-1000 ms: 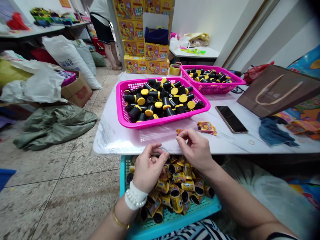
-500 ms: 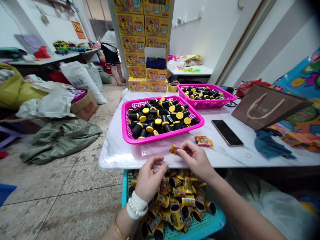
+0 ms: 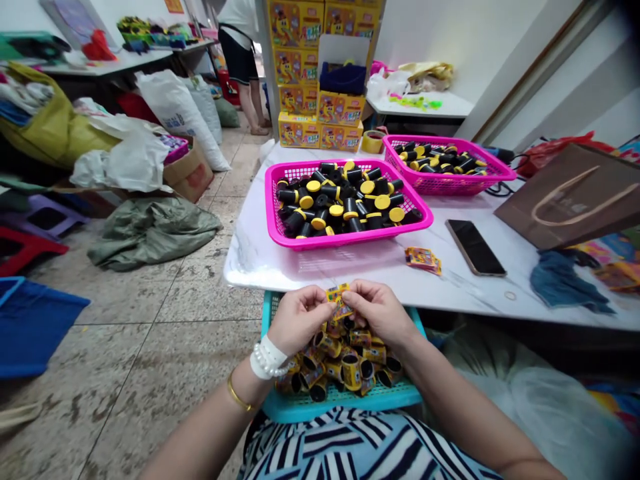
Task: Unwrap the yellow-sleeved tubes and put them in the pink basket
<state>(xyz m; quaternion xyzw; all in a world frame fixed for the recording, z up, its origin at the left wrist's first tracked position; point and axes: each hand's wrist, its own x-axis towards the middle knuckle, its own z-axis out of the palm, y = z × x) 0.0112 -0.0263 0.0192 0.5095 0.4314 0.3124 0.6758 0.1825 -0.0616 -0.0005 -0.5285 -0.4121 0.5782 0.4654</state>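
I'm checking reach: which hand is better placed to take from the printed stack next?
Probably the right hand: it is nearer the stack, while the left hand is farther away. Both pinch a yellow piece.

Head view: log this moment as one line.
left hand: holding yellow wrapper | right hand: holding same wrapper | below: teal basket of wrapped cups

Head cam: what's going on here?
A person pinches a small yellow printed wrapper between the left hand and right hand, above a teal basket of black cups in yellow printed wraps. On the table in front, a pink basket holds black pieces with yellow ends, and a second pink basket behind it holds similar ones. A small pile of wrappers lies near the phone.
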